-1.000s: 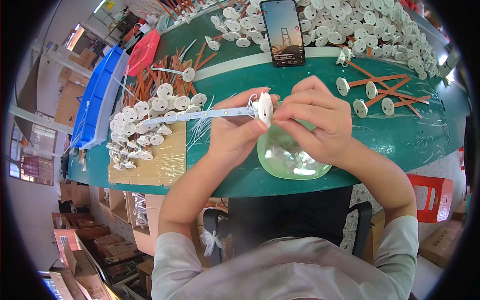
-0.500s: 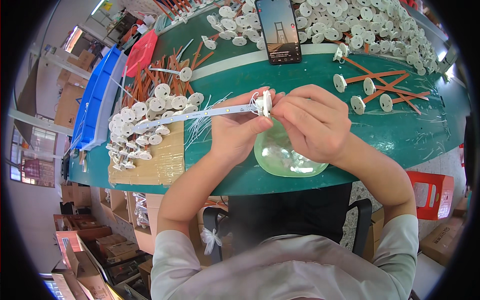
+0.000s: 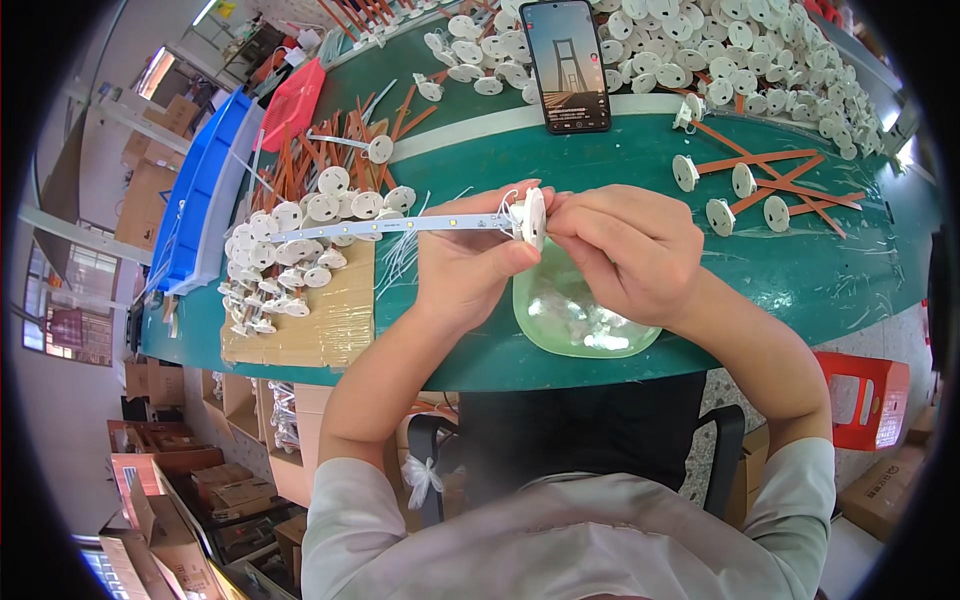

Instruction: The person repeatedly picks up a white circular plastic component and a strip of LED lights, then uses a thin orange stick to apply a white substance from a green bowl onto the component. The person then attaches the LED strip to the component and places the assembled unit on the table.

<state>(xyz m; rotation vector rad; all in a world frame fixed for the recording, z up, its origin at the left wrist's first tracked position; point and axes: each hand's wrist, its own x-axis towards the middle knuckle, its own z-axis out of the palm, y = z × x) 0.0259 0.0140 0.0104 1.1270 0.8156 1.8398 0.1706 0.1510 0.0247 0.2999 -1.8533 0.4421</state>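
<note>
An LED strip [image 3: 400,224] with a round white end cap [image 3: 534,218] is held in my left hand [image 3: 462,272], its thumb and fingers closed near the cap. The strip points left, over a pile of similar white-capped pieces [image 3: 290,215]. Thin white wires loop beside the cap. My right hand [image 3: 640,250] is closed in a pinch at the right side of the cap. Whatever lies between those fingertips is hidden or too small to make out. Below the hands sits a translucent green bowl [image 3: 585,325] with shiny contents.
A phone [image 3: 565,70] stands at the back, before a heap of white caps [image 3: 700,45]. Several capped brown strips [image 3: 770,165] lie to the right. Cardboard [image 3: 300,335], loose white wires [image 3: 400,255], a blue bin [image 3: 195,200] and a red basket [image 3: 292,105] are on the left.
The white cap has turned slightly, showing more of its round face. My right fingertips have shifted a little at its edge. The whole view has moved slightly.
</note>
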